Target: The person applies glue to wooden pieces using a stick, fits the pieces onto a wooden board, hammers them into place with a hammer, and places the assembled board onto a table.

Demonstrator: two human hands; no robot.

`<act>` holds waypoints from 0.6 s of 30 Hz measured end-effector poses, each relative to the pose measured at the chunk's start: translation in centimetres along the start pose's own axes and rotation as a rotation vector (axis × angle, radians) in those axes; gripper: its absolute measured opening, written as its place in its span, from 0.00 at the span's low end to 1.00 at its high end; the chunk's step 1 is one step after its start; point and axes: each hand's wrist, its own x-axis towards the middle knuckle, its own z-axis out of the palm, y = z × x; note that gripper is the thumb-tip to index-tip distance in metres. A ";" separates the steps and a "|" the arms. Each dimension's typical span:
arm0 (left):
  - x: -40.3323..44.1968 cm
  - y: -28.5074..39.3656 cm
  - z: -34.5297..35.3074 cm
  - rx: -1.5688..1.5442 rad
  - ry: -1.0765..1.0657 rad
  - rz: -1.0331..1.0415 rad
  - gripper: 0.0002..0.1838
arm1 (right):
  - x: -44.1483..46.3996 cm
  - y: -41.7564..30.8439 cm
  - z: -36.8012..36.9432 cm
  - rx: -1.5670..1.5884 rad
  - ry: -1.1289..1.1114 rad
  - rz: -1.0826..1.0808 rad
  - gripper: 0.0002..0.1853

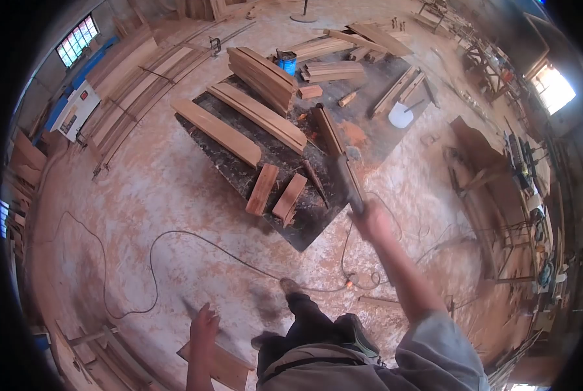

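My right hand (371, 220) is closed at the near corner of the dark workbench (302, 241). It grips the near end of a long, dark brown piece (345, 179), smeared by motion, so its exact kind is hard to make out. A narrow wooden strip (327, 127) lines up beyond it on the bench. Low on the left, my left hand (205, 322) hangs over the floor with loosely bent fingers apart and nothing visible in it. Two short wooden blocks (262, 189) and a thin dark pointed stick (315, 184) lie near the bench corner.
Planks (219, 133) and stacked boards (262, 78) cover the bench, with a blue can (286, 63) and a white scoop-like piece (401, 115). A cable (206, 234) snakes across the dusty floor. More boards (141, 85) lie at left; cluttered shelving (532, 189) stands at right.
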 end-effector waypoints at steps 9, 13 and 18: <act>6.2 7.3 1.9 0.032 -0.163 0.118 0.30 | 8.2 5.5 3.9 -0.046 -0.257 0.278 0.33; 7.3 11.5 3.6 -0.016 -0.267 0.143 0.30 | 8.8 5.8 3.5 0.010 -0.265 0.238 0.30; 10.7 17.8 8.4 -0.183 -0.452 0.296 0.29 | 7.3 6.8 1.4 0.173 -0.215 0.095 0.24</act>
